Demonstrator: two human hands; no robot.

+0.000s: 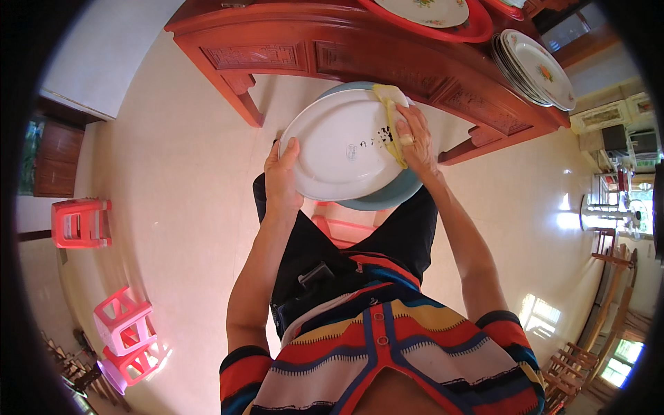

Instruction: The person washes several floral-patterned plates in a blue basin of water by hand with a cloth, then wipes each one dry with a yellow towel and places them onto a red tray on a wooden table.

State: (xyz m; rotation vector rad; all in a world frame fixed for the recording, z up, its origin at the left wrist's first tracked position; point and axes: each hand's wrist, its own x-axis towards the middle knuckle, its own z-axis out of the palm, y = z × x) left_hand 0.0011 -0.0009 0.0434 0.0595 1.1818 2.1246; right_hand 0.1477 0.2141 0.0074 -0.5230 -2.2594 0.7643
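A white oval plate (332, 140) is tilted in front of me with its underside showing. That underside carries a small printed mark and dark specks towards the right. My left hand (282, 174) grips the plate's left rim, thumb on the near face. On the right side, my right hand (415, 140) presses a yellow cloth (390, 101) against the plate's surface and rim. Beneath the plate is a blue-green basin (397, 192), mostly hidden by it, so its contents cannot be seen.
Ahead stands a carved reddish wooden table (280, 31). On it are a stack of oval plates (539, 67) and a red tray (480, 26) holding a floral plate (425, 8). A red plastic stool (342, 231) is between my legs; other plastic stools (124, 321) stand at left.
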